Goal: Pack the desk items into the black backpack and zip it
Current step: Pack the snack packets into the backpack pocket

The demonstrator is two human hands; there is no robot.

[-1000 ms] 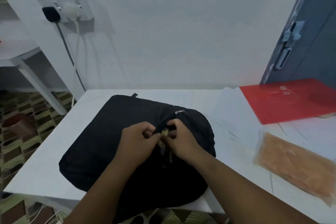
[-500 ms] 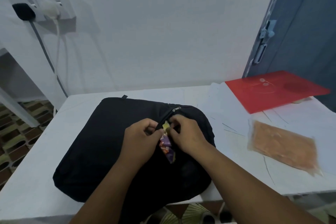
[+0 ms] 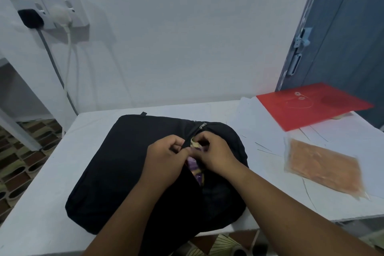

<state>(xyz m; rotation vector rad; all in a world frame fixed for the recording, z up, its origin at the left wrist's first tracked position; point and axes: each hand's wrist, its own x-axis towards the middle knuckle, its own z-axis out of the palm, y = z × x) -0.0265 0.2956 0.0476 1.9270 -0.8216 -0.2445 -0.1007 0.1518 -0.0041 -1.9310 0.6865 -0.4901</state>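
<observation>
Lying flat on the white bench (image 3: 62, 172), the black backpack (image 3: 124, 162) fills the near left part of the top and hangs a little over the near edge. Its zip opening runs up the middle of the bag, and a small silver zip pull (image 3: 203, 125) sits at the far end of that line, above both hands. The left hand (image 3: 166, 158) has its fingers curled and pinching the left lip of the opening. The right hand (image 3: 216, 154) is just across the gap, its fingers curled and pinching the right lip or what lies in the gap; I cannot tell which. Between the 2 hands a crumpled purple and yellow wrapper (image 3: 195, 169) shows through the gap, partly inside the bag.

Toward the right edge of the bench, well apart from the bag, lies a clear packet (image 3: 324, 168) with orange-brown contents, blurred. Beyond it, at the far right corner, a red folder (image 3: 311, 106) with a string tie rests on loose white sheets of paper (image 3: 259, 122). On the wall behind, at the left, a socket (image 3: 54, 12) holds a black plug and a white plug with cables hanging down. A blue-grey door (image 3: 342, 37) stands at the right.
</observation>
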